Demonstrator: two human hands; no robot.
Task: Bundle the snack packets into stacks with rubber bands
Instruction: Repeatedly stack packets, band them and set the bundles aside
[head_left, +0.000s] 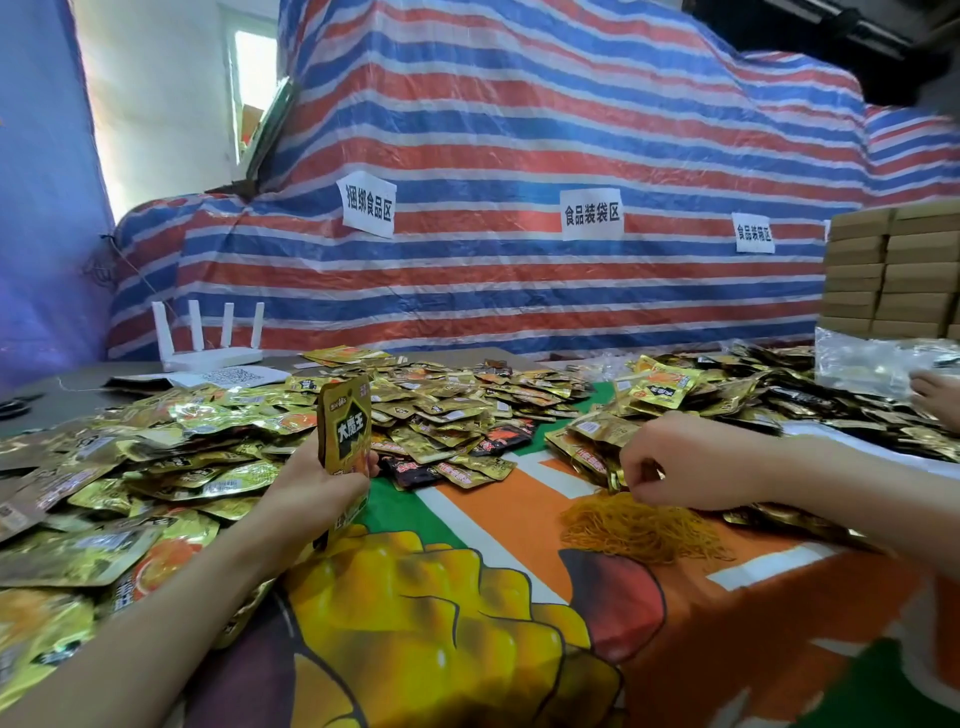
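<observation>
Left hand (311, 491): clenched round the lower half of a stack of snack packets (344, 423), held upright just above the printed cloth (519, 587), beside the left heap.
Right hand (691, 462): fingers curled down into the top of the pile of rubber bands (641, 530); cannot tell whether a band is pinched.
Step, as judged: fetching a band for the held stack, not yet wrapped.
Risk, fanning: upper half of the stack free above the grip; likely to splay or slide out if the grip slackens while a band is stretched over it.
Risk, tangle: bands matted in one clump; likely to lift several at once or drag the clump onto nearby packets.
Risk, mixing: loose packets (457, 410) just beside both hands; anything dropped is hard to tell from the unsorted heap.
Edges: heaps to the left, behind and to the right; router (208, 338) on a bare strip of surface (62, 410) at far left, well apart; cardboard boxes (893, 270) at far right; another person's hand (935, 400) at the right border, near the right heap.
Open room: bare cloth between the forearms, toward the body; probably the best spot for wrapping and setting down.
</observation>
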